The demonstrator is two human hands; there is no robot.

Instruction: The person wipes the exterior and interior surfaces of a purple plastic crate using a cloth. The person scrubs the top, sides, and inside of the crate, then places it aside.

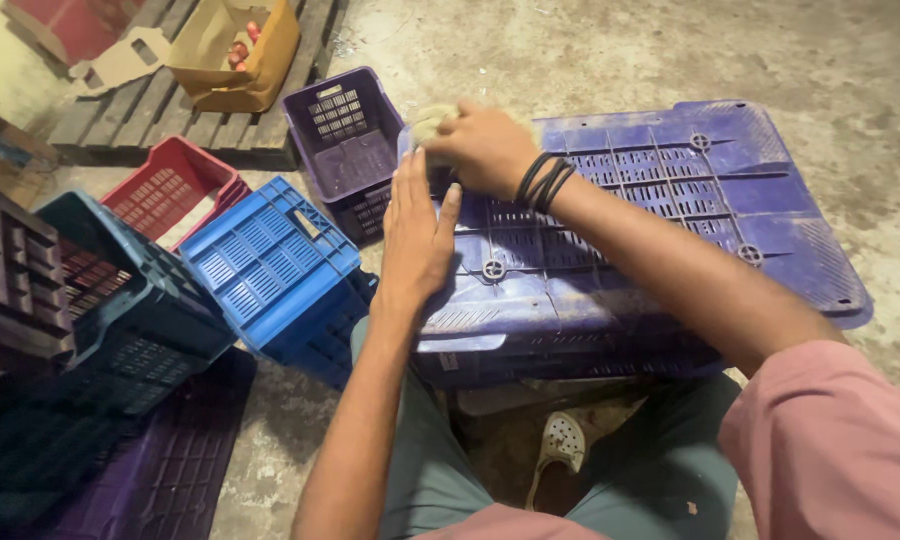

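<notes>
Nearest the camera, the person's grey-green trouser legs frame a pale perforated clog point(560, 445) on the concrete floor point(590, 45), at about 6 o'clock below the work. Just beyond the knees lies a large purple-blue plastic crate point(660, 230), turned bottom-up so its ribbed, slotted base faces the camera; it fills the middle of the view and runs out toward 3 o'clock. The left hand point(417, 235) lies flat and released, fingers straight and together, palm down on the near left part of that base, fingertips pointing toward 12 o'clock. Directly beyond those fingertips, at 12 o'clock from the left hand, the right hand point(485, 148), with black bands at the wrist, is clenched around a pale, crumpled cloth-like wad point(427, 120) and presses it on the far left corner of the crate. Only a small part of the wad shows, poking out at 10 o'clock from the right hand's knuckles; what it is exactly cannot be told. To the left, at 9 o'clock, stand a bright blue crate point(265, 260) and a dark teal crate point(130, 310). Farther off, at 11 o'clock, sit a small purple crate point(345, 150), a red crate point(165, 185) and, on a wooden pallet point(160, 115), an open cardboard box point(235, 50).
</notes>
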